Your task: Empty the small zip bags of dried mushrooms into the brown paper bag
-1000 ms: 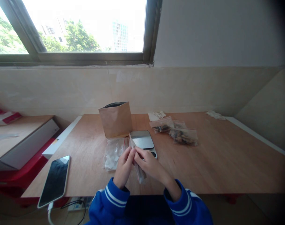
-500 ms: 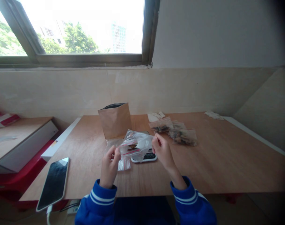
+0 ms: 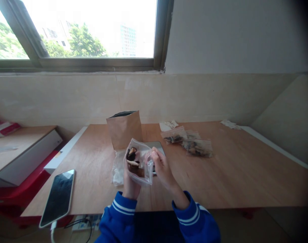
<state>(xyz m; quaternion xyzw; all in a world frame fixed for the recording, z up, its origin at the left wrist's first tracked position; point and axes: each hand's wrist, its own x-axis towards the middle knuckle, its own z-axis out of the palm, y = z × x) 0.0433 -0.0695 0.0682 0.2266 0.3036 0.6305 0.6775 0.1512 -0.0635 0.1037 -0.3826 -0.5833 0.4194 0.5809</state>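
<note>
Well, hands: the left hand (image 3: 130,186) supports a clear bag (image 3: 140,163) from below and behind; the right hand (image 3: 162,166) pinches its right edge between thumb and fingers.
Clear bag: raised in front of the person, above the table (image 3: 245,175), and tilted so its contents show.
Inside it: several dark brown pieces (image 3: 136,171), some with pale edges, heaped toward the left; overlap prevents an exact count.
Scale: one scale (image 3: 159,146) with a metal plate, behind the raised bag and partly hidden by it and the right hand.
Flat bags: crumpled clear plastic bags (image 3: 117,168) left of the scale; how many are layered there cannot be told.
Paper bag: one brown paper bag (image 3: 124,131), upright near the wall, top gaping, dark lining visible; its inside is too dark to read.
Filled bags: at least three clear bags of dark pieces (image 3: 198,148), bunched right of the scale, red lines along their tops.
White scraps: two crumpled white scraps (image 3: 169,126) at the table's far edge, well apart.
Phone: one phone (image 3: 59,196) at the left edge, white cable (image 3: 53,227) plugged in.
Since half a second ago: the hands have come closer together, and the bag, then stretched sideways between them, now faces the person; paper bag and filled bags have stayed put.
</note>
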